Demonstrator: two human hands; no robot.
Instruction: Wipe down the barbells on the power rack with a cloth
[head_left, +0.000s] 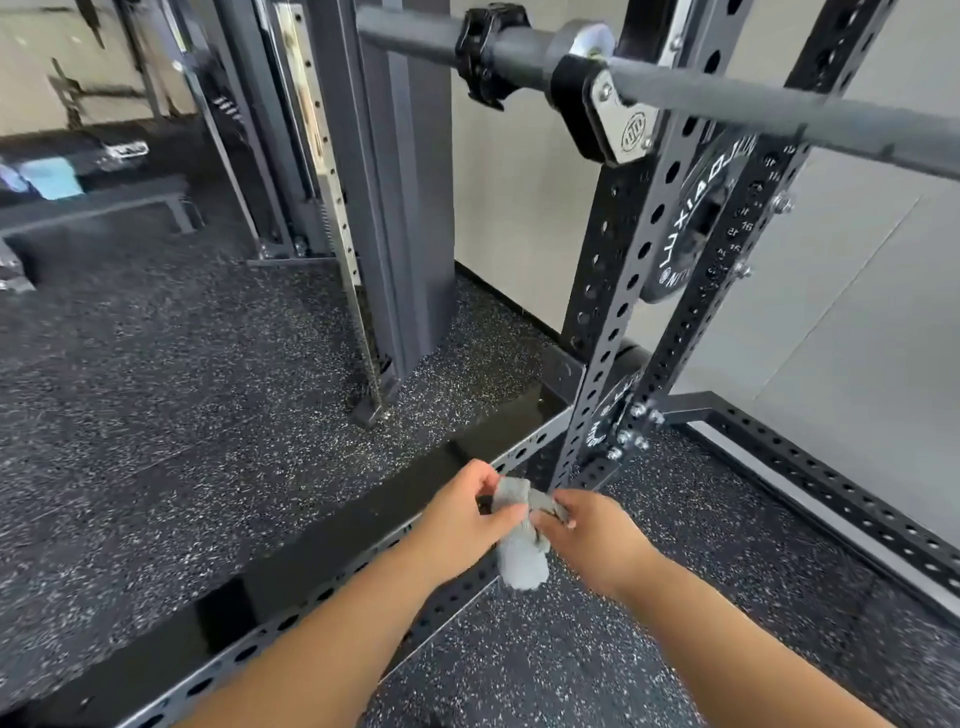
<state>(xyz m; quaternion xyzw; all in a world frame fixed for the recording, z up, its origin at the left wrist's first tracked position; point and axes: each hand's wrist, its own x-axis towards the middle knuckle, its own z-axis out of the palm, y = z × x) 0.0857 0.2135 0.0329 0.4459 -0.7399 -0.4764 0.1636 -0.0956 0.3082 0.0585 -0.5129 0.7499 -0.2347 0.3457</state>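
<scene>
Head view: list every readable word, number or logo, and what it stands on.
"LUXIAO", rest hidden: upper weight plate.
Numbers on the rack upright: too small to read.
Round logo on the bar hook: unreadable.
Letters on the lower weight plate: cut off, unreadable.
White label on the bench: blurred.

The speckled black rubber floor (156, 415) is carrying the power rack (613, 291), whose perforated base rail (291, 613) is lying flat on it. A grey machine column (395, 234) is standing beside the rack, a low bench (104, 205) is sitting far left, and the barbell (779, 111) is resting on the rack's hook.
</scene>
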